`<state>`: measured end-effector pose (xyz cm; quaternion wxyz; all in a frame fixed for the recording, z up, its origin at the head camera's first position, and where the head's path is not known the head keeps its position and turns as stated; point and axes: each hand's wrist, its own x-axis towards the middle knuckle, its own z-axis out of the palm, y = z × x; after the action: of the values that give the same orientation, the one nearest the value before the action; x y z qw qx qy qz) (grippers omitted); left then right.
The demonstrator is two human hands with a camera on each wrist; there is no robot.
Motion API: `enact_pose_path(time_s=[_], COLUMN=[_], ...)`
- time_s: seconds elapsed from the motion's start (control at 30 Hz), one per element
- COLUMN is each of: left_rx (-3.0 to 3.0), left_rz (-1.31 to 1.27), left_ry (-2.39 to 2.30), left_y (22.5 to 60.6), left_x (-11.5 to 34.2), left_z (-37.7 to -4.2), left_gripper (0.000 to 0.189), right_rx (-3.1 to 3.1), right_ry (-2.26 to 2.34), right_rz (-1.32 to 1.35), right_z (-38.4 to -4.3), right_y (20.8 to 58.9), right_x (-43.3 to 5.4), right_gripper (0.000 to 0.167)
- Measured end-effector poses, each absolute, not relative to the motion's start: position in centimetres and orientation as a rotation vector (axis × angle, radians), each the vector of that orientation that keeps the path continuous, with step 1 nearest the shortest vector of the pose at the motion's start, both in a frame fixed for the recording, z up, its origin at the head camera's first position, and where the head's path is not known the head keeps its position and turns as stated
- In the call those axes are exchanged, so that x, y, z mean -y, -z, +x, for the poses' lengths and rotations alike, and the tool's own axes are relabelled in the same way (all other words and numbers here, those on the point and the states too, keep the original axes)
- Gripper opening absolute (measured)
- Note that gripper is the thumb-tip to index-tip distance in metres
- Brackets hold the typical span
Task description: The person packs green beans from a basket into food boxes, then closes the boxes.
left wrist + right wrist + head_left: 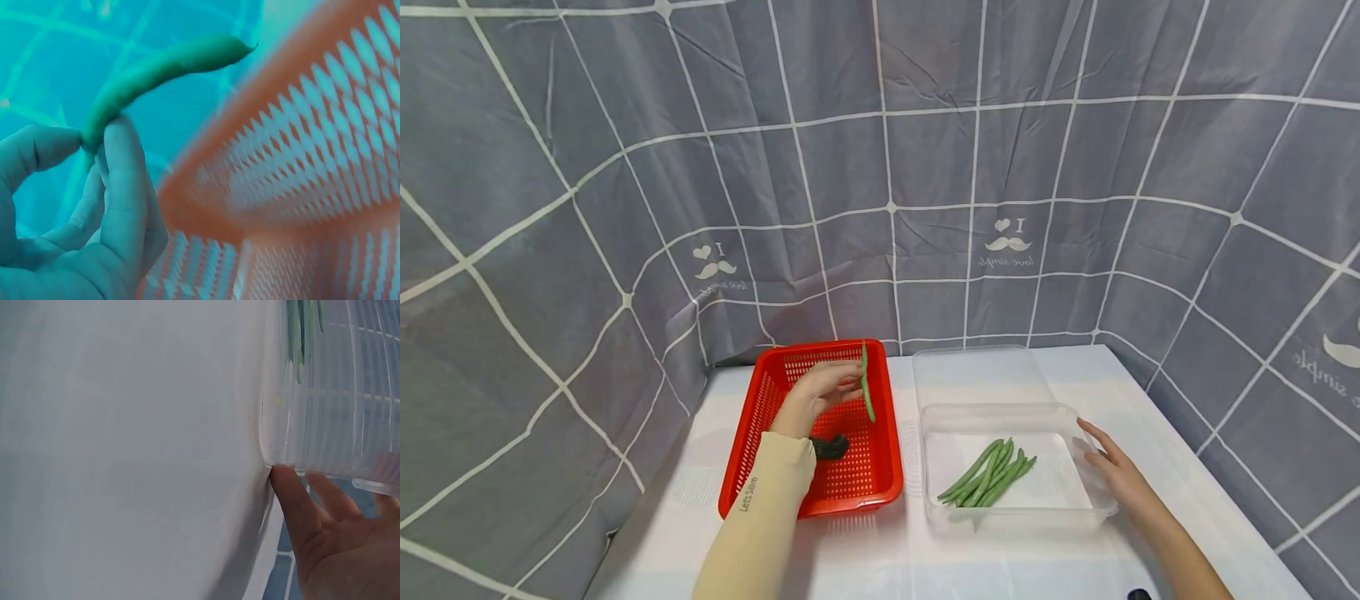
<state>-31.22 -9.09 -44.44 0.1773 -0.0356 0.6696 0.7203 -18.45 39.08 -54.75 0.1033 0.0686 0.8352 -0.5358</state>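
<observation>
My left hand (822,387) pinches a single green bean (867,387) between thumb and fingers, over the red plastic basket (892,454). In the left wrist view the green bean (169,65) curves up from the fingertips, beside the slotted basket wall (300,125). A clear plastic container (1022,521) stands to the right of the basket, with several green beans (988,477) lying in a bunch inside. My right hand (1123,479) touches the container's right side with extended fingers. The right wrist view shows its fingertips (284,475) right at the container's edge.
A dark green, bumpy thing (829,448) lies in the basket, partly behind the left wrist. Behind the container is a clear, flat plastic piece (981,375). Grey gridded curtain (925,167) surrounds the white table (857,562). A small black object (1138,594) shows at the bottom edge.
</observation>
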Motion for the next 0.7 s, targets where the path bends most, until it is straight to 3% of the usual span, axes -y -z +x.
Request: enact_pose_path(time_s=[0.3, 0.7], left_rx=[-1.810, -1.960], left_rz=[0.112, 0.192], left_ry=[-1.928, -1.574], left_y=[41.4, 44.4], left_x=[1.8, -6.3], left_z=[-29.2, -26.5], left_gripper=[0.043, 0.028], right_rx=[-2.479, -2.471], right_ry=[1.570, 1.585], right_rz=[0.210, 0.205], right_z=[-18.3, -18.0], right_y=[54.5, 54.4], right_x=[-39.0, -38.8], right_gripper=[0.065, 0.063])
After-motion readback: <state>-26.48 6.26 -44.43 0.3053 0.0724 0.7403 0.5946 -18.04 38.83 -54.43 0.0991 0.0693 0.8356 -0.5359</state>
